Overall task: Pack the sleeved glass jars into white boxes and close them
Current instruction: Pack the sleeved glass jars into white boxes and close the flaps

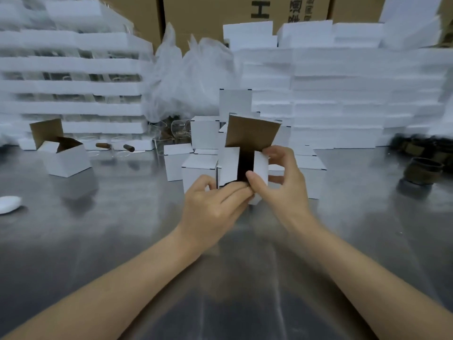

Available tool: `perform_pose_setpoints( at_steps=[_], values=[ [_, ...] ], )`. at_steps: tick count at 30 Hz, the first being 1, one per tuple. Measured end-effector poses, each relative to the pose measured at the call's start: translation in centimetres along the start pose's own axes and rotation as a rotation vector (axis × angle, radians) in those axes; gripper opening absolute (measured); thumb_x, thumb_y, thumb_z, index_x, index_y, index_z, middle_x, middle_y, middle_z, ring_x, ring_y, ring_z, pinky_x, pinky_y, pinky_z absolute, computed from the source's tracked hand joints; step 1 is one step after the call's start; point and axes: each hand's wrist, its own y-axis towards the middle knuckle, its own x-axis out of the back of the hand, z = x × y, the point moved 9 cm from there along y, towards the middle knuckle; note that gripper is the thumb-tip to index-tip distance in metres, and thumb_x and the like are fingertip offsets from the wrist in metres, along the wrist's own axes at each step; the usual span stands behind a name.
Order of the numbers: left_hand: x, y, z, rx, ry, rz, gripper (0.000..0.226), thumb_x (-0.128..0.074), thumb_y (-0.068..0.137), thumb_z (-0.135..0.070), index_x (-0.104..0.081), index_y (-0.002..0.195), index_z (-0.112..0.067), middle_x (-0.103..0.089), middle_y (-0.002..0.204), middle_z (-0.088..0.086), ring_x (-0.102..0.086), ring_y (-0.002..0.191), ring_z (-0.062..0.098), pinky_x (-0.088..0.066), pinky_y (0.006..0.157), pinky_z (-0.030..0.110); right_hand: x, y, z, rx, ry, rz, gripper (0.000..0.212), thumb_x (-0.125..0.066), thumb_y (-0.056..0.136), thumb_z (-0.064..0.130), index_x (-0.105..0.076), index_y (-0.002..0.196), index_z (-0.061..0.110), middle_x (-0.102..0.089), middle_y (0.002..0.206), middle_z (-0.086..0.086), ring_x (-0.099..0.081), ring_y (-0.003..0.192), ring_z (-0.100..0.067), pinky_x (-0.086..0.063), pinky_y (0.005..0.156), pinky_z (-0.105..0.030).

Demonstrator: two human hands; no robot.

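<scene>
Between the two hands, above the steel table (103,231), a small white box (260,168) is held with its brown-lined lid flap (252,131) standing up and its two white side flaps half folded in, a dark gap between them. What fills that gap is too dark to make out. The left hand (210,207) grips the box's near lower edge, fingers curled and pressed together under it; the right hand (286,182) pinches the right side flap, thumb on its front, fingers curled behind and partly hidden. Just beyond the fingers stand closed white boxes (198,173) in a cluster. Far left of the left hand, an open white box (66,158) sits with its flap raised, and clear glass jars (115,148) with brown stoppers lie beside it, hard to read against the blur. Behind rise stacked white foam trays (343,99), crumpled plastic wrap (186,77), and brown cartons (220,13) with black print, cut off and unreadable. Right of the right hand lie dark sleeves (420,171), blurred.
</scene>
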Motion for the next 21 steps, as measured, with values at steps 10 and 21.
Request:
perform_pose_setpoints(
  at_steps=[10, 21],
  values=[
    [-1.0, 0.3, -0.6, 0.065, 0.024, 0.151, 0.031, -0.06, 0.092, -0.037, -0.072, 0.107, -0.013, -0.058, 0.135, 0.004, -0.064, 0.07, 0.013, -0.046, 0.058, 0.027, 3.2, 1.4, -0.6, 0.094, -0.055, 0.106, 0.028, -0.034, 0.082, 0.039, -0.045, 0.098, 0.018, -0.059, 0.063, 0.0, -0.056, 0.057, -0.008, -0.045, 0.056, -0.015],
    [-3.5, -3.4, 6.1, 0.627, -0.134, 0.457, 0.04, -0.037, 0.092, -0.055, -0.056, 0.095, -0.019, -0.047, 0.101, -0.009, -0.044, 0.057, 0.01, -0.032, 0.047, 0.022, 3.1, 0.6, -6.6, -0.265, -0.013, 0.158, 0.029, -0.043, 0.083, 0.001, -0.06, 0.088, 0.024, -0.063, 0.067, -0.018, -0.062, 0.055, -0.011, -0.051, 0.059, -0.023]
  ],
)
